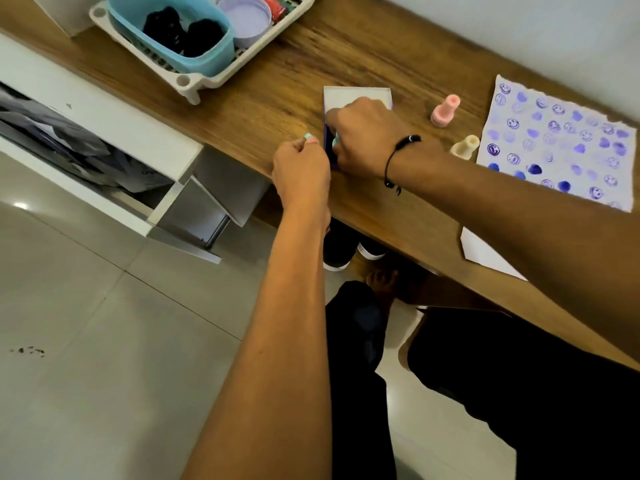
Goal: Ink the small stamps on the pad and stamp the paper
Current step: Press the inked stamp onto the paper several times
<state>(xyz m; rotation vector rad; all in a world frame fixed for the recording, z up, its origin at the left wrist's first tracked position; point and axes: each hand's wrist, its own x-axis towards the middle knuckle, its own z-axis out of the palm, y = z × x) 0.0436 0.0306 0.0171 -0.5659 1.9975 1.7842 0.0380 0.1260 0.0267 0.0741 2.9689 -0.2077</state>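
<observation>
Soft indoor light, slight blur, bowed edges

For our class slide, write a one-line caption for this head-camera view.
Both hands hold small teal stamps at the ink pad; pink stamp, cream stamp and stamped paper wait alongside.

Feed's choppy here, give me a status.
Left hand pinching teal stamp. Right hand pressing another on ink pad. Pink stamp, cream stamp idle beside paper.

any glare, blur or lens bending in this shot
Head view: a small glare spot on the floor tile; wide-angle bending tilts the desk edge; the basket and both hands, left hand, right hand, look slightly soft; the stamped paper reads clearly.
</observation>
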